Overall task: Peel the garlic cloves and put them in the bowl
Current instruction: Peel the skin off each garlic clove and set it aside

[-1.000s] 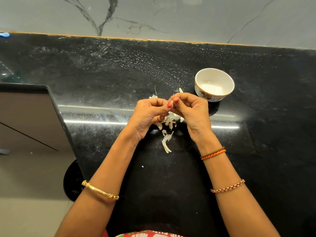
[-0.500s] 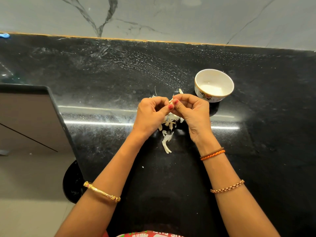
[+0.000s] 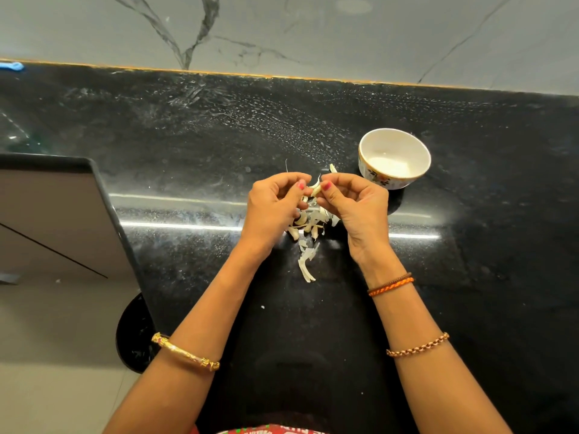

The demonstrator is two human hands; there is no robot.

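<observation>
Hands parted slightly vs 0.5 s ago; strip of skin now stretched between thumbs. Nearest you, peel scraps (image 3: 308, 236) piled mid-counter (image 3: 188, 145), under hands. Left hand (image 3: 272, 208) curled, pinching skin end. Right hand (image 3: 354, 205) curled, pinching garlic clove (image 3: 315, 191) w/ thumb + forefinger. Bowl (image 3: 365, 151) beyond right hand, toward back edge; contents unclear. Risks, my guess: small slick clove pops out of your pinch, lands in scraps; skin tears short; loose peel drops into bowl.
</observation>
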